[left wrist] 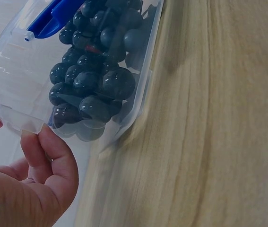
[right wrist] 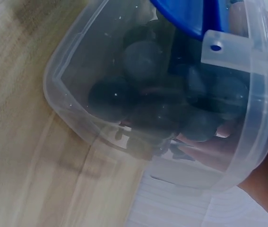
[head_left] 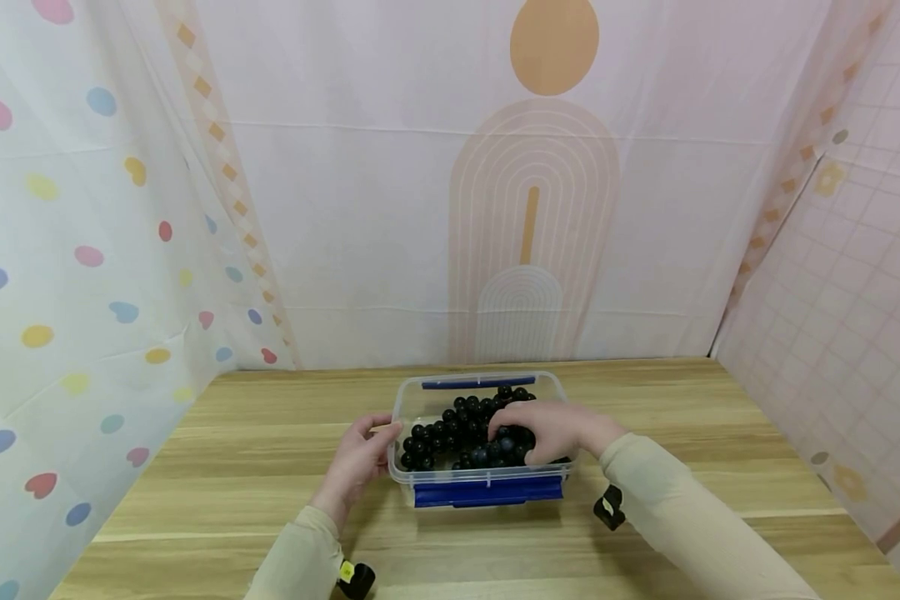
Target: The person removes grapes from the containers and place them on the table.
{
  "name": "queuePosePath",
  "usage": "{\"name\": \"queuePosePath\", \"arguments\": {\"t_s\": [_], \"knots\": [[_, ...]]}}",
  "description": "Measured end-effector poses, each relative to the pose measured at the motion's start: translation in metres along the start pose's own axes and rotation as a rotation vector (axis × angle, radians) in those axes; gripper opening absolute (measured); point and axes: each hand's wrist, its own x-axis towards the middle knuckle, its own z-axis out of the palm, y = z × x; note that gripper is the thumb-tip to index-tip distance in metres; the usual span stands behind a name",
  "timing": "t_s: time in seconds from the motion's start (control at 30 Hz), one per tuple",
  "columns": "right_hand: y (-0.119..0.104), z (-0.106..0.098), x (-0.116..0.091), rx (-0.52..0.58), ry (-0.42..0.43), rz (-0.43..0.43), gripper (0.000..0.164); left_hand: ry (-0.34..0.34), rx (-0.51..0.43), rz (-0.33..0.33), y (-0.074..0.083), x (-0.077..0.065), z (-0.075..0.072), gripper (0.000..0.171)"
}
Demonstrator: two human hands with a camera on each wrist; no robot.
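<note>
A clear plastic container (head_left: pixel 450 476) with blue latches stands on the table, holding bunches of dark grapes (head_left: pixel 461 421). At its left end, my left hand (head_left: pixel 358 460) pinches the rim between thumb and fingers. In the left wrist view the fingertips (left wrist: pixel 31 137) hook under the rim's lip, and grapes (left wrist: pixel 89 82) show through the wall. My right hand (head_left: pixel 547 427) reaches in over the right end, its fingers curled round grapes there. Through the cloudy wall, the right wrist view shows grapes (right wrist: pixel 143 61) with the fingers partly hidden among them.
The wooden table (head_left: pixel 270 467) extends on both sides of the container. Behind it hangs a pale patterned curtain (head_left: pixel 360 250), with a dotted cloth (head_left: pixel 82 333) at left and a checked one (head_left: pixel 832 317) at right. A black strap (head_left: pixel 610 508) hangs by the right sleeve.
</note>
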Motion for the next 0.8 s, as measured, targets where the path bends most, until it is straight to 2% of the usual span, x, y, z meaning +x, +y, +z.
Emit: {"name": "queuePosePath", "arguments": {"t_s": [0.3, 0.53, 0.8], "knots": [[-0.002, -0.007, -0.002, 0.007, 0.021, -0.017, 0.054, 0.006, -0.007, -0.034, 0.003, 0.001, 0.001, 0.040], [0.001, -0.010, -0.005, 0.043, 0.040, -0.040, 0.053, -0.004, 0.024, -0.036, 0.005, 0.000, 0.000, 0.045], [0.002, -0.014, -0.006, 0.086, 0.053, -0.024, 0.052, 0.008, 0.037, -0.035, 0.004, 0.000, 0.000, 0.044]]}}
